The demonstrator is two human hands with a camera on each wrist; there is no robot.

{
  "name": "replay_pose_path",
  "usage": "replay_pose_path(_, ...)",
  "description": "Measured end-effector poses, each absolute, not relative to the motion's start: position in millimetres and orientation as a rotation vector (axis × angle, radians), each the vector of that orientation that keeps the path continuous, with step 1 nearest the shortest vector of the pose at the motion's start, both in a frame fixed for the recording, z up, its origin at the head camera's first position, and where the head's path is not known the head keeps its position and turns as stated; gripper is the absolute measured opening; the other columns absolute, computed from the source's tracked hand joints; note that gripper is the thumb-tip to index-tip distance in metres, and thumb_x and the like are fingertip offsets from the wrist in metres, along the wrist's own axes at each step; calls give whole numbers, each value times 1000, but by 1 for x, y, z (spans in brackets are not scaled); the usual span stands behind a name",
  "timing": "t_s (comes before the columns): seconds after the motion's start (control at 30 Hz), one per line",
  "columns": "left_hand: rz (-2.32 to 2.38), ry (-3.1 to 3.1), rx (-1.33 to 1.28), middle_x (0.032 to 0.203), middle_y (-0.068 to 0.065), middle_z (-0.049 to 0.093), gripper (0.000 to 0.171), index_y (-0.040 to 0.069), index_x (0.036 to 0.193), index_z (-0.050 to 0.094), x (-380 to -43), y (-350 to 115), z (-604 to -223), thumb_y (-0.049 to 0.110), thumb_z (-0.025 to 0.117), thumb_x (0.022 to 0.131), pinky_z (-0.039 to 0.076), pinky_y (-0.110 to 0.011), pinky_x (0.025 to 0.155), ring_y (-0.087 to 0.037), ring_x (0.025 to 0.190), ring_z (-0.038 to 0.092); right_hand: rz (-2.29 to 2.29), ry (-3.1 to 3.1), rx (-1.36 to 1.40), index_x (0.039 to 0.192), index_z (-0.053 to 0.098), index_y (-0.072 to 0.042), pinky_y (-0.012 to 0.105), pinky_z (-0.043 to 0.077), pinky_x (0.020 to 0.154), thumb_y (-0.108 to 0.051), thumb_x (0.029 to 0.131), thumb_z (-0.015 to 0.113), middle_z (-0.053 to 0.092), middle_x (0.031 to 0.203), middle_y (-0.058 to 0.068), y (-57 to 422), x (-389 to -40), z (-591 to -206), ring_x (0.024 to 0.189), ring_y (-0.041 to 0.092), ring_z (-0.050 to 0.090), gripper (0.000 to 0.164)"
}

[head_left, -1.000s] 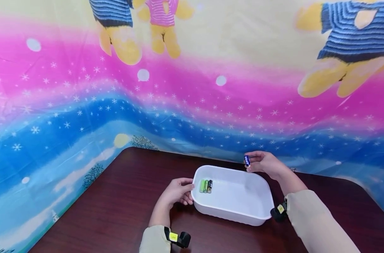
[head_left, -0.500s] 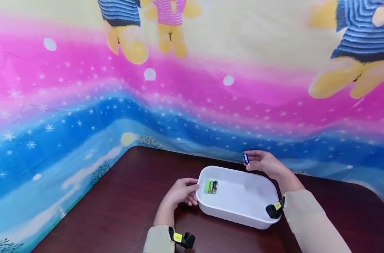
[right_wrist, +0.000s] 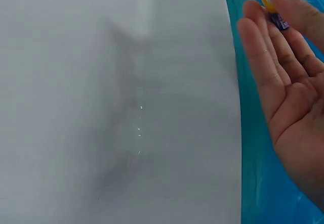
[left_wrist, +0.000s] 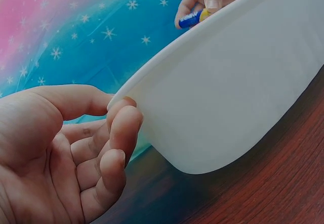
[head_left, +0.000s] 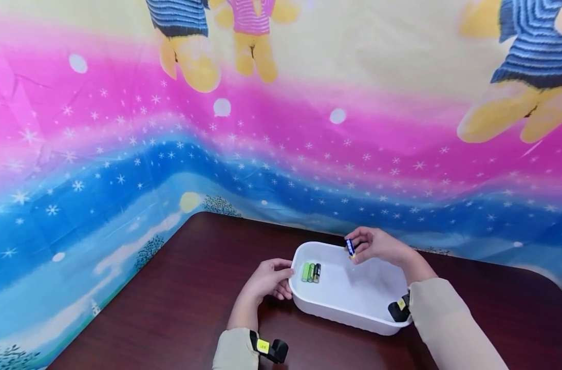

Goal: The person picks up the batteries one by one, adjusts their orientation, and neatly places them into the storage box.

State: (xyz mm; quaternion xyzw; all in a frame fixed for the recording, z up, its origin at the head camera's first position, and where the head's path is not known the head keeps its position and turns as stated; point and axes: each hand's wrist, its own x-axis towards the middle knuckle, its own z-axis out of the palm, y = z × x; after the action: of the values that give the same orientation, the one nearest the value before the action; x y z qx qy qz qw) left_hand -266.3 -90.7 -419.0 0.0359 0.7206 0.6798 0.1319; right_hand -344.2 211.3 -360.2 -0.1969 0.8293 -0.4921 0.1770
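A white plastic basin (head_left: 345, 314) stands on the table. My left hand (head_left: 268, 280) pinches its left rim between thumb and fingers, as the left wrist view (left_wrist: 76, 153) confirms. Above the basin's back rim, my right hand (head_left: 383, 247) pinches a small blue battery (head_left: 350, 248) with a yellow end; in the right wrist view, thumb and fingertips hold the battery (right_wrist: 279, 20). Inside the basin, at its left end, a light green battery (head_left: 305, 272), another green one (head_left: 311, 273) and a black one (head_left: 317, 273) lie side by side.
The dark red-brown table (head_left: 179, 288) reaches back to a patterned cloth backdrop (head_left: 244, 169). Black wrist cameras with yellow labels sit on both sleeves; the right wrist camera (head_left: 398, 308) overlaps the basin's right end in the head view.
My right hand has moved left and down with the blue battery, from behind the back rim to above it. The left hand keeps its grip. The head view has shifted slightly.
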Motion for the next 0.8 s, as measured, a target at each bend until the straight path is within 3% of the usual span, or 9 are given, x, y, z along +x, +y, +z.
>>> replay_pose_path(0.37, 1977, 2078, 106, 59, -10, 61, 37, -1, 123, 51, -267, -90, -422, 16, 58, 90, 48, -22, 43, -13, 45, 60, -923, 2526, -725, 97, 57, -3, 31, 46, 68, -26, 67, 82, 60, 79, 2, 181, -338, -375, 73, 16, 55, 45)
replay_pose_path(0.8, 1975, 2077, 116, 58, -10, 61, 37, -1, 123, 51, -268, -90, -422, 16, 57, 91, 48, -22, 43, -13, 45, 60, -715, 2704, -845, 91, 57, -8, 25, 40, 54, -33, 62, 84, 51, 66, -2, 166, -337, -389, 59, 11, 46, 47)
